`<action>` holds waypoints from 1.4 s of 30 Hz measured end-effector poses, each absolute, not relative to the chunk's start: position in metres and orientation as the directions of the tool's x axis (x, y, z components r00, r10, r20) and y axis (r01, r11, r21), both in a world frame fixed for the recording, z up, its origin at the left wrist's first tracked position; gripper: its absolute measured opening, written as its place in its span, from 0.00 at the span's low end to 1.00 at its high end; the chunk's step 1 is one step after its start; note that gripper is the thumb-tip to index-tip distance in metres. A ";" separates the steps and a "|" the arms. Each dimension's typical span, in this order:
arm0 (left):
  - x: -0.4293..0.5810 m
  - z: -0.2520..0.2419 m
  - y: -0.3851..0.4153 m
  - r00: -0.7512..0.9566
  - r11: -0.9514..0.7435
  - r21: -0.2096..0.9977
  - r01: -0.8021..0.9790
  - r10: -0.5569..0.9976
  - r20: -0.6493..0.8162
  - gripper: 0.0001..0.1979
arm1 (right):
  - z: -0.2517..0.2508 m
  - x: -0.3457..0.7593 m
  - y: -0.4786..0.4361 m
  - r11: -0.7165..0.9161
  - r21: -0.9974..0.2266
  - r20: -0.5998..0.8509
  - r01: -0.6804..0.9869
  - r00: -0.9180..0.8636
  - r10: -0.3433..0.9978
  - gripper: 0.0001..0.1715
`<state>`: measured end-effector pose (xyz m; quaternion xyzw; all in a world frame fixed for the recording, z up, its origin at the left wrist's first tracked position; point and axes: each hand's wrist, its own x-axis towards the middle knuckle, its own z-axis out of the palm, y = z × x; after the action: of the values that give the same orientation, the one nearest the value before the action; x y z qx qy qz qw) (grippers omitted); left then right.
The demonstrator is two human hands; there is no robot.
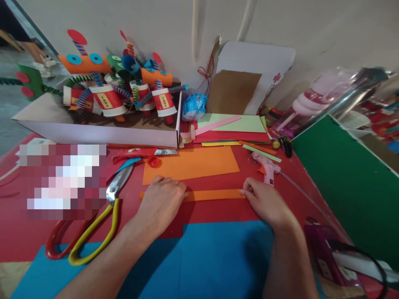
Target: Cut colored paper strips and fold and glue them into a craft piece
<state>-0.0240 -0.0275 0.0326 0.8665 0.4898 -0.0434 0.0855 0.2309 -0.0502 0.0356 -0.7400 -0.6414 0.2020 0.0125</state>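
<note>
Orange strip (215, 194) under left fingers (170, 183), at right fingers (250, 185)

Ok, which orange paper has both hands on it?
The long narrow orange strip, running from the left hand to the right hand; the broad orange sheet lies farther back.

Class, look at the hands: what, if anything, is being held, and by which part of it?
The orange strip: the right hand has its right end at the fingertips; the left hand covers its left part, gripping or just pressing, I cannot tell.
</note>
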 end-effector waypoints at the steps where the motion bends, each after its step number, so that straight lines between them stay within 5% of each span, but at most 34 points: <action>1: -0.024 0.032 -0.028 0.516 -0.505 0.105 0.857 0.843 -0.153 0.12 | 0.035 0.231 -0.050 -0.183 -0.278 -0.284 0.943 0.101 0.953 0.08; 42: -0.023 0.033 -0.028 0.533 -0.525 0.094 0.846 0.821 -0.205 0.17 | 0.042 0.238 -0.056 -0.263 -0.471 -0.361 0.842 0.088 0.928 0.10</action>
<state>-0.0231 -0.0279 0.0327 0.8706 0.4787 -0.0678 0.0911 0.2383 -0.0557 0.0422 -0.7342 -0.6029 0.3042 0.0707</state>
